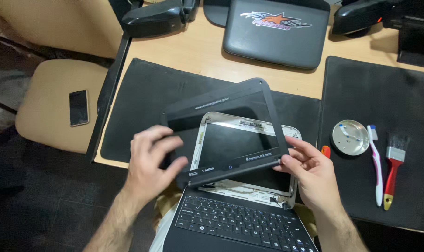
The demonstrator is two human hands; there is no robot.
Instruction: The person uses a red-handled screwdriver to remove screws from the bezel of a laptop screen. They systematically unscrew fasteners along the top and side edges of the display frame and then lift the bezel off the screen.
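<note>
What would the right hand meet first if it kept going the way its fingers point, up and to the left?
The right hand already grips the black screen bezel at its lower right corner. Going on, its fingers would probably slide over the laptop screen inside the frame, though depth is unclear.

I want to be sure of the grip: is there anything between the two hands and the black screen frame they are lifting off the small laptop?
Nothing visible. The left hand grips the black screen frame at its lower left corner, and the right hand pinches its lower right corner, both in direct contact. The frame sits tilted above the laptop's screen.
</note>
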